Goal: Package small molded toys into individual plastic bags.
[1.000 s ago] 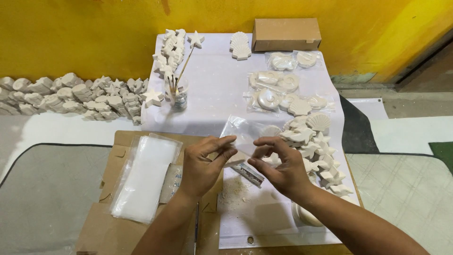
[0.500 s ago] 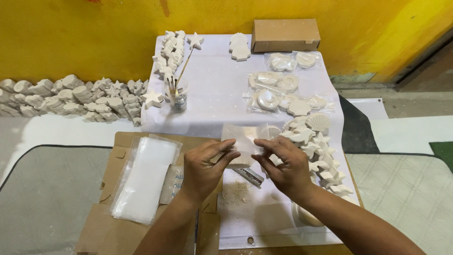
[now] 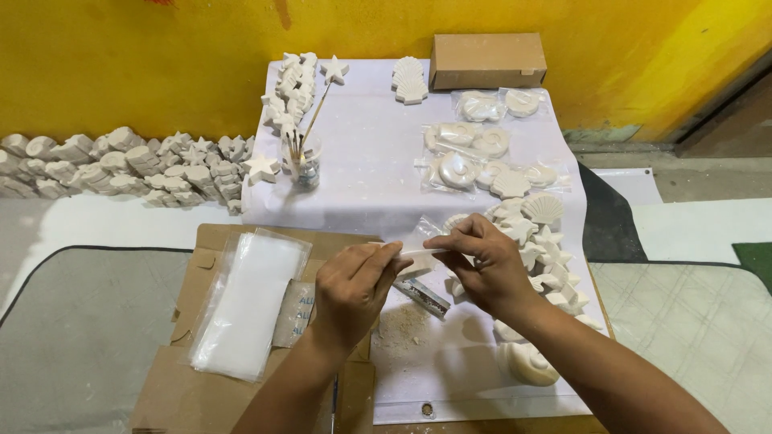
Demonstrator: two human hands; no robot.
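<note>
Yellow wall behind; left hand [image 3: 354, 285] and right hand [image 3: 482, 261] pinch a clear bag [image 3: 418, 245], probably sealing it; bagged shells [image 3: 474, 149] upper right, loose shells [image 3: 547, 241] remain.

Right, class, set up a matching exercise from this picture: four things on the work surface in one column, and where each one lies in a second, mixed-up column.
Things:
1. cardboard box
2. jar of brushes
3. stack of clear bags
4. small clear bag

Places:
A. on the flattened cardboard, left of the left hand
B. at the far edge of the white sheet, by the yellow wall
C. pinched between the left hand and the right hand
D. on the white sheet's left part, beside a star piece

Pairs: 1-B, 2-D, 3-A, 4-C
</note>
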